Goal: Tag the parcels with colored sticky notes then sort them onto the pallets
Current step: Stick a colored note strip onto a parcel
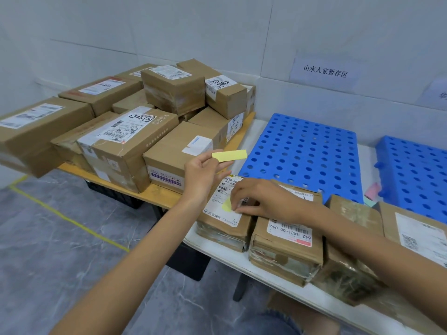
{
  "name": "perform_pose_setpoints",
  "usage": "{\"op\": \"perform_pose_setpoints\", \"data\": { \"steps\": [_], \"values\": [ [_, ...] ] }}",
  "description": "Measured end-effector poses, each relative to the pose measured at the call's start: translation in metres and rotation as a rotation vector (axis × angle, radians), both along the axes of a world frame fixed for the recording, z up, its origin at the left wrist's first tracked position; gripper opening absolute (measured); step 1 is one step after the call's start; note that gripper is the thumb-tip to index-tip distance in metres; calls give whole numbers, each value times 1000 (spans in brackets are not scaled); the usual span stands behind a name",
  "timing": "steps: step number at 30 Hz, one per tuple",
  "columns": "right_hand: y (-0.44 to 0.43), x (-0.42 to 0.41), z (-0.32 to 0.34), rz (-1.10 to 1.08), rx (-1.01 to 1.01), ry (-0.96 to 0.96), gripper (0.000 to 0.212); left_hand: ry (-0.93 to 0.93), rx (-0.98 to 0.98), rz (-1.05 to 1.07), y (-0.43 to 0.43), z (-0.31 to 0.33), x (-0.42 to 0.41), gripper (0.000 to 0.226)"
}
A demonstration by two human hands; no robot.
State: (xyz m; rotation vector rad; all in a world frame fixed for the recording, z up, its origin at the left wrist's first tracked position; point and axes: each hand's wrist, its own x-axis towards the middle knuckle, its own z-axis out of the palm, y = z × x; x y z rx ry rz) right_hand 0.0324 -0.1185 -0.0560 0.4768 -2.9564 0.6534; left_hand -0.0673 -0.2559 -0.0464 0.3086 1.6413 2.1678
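My left hand (202, 170) pinches a pad of yellow sticky notes (229, 155) in the air above the table edge. Below it, my right hand (257, 198) presses its fingers on a yellow note (227, 206) stuck to the white label of a small cardboard parcel (225, 226). A second small parcel (285, 247) lies right beside it, and more parcels (355, 240) sit to the right. Two blue perforated pallets, one near (302, 153) and one far right (416, 175), lie on the white table (217, 252) behind them.
A heap of larger cardboard boxes (125, 131) covers a wooden table (154, 192) to the left. Pink and green note pads (372, 192) lie between the pallets. A paper sign (325, 71) hangs on the wall. Yellow floor tape (67, 216) crosses the grey floor.
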Motion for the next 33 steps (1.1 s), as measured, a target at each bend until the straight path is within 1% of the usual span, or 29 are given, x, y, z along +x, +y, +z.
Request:
{"op": "perform_pose_setpoints", "data": {
  "steps": [6, 14, 16, 20, 22, 23, 26, 28, 30, 32, 33],
  "values": [
    [10, 2, -2, -119, -47, 10, 16, -42, -18, 36, 9, -18, 0, 26],
    [20, 0, -5, -235, 38, 24, 18, -5, -58, 34, 10, -25, -2, 26],
    [17, 2, -1, -197, 122, 30, 18, -3, -67, 36, 11, -26, -3, 27],
    [6, 7, 0, -84, 405, 117, 18, -1, -72, 33, 11, -26, -2, 27],
    [0, 7, -4, -93, 542, 133, 9, 9, -71, 34, 12, -26, -2, 27],
    [-3, 8, -5, -99, 597, 139, 8, 12, -72, 34, 12, -26, -2, 27],
    [-9, 8, -6, -95, 682, 184, 25, 15, -79, 35, 12, -25, -1, 27],
    [-16, 6, -3, -97, 828, 216, 24, 16, -81, 36, 12, -24, 0, 27],
    [-28, 6, 0, -144, 970, 201, 17, 14, -96, 37, 12, -23, 0, 28],
    [-41, 9, 1, -102, 1016, 180, 16, 6, -111, 42, 13, -23, 0, 29],
    [-47, 9, 2, -75, 984, 151, 21, 3, -116, 44, 13, -22, 0, 29]
  ]
}}
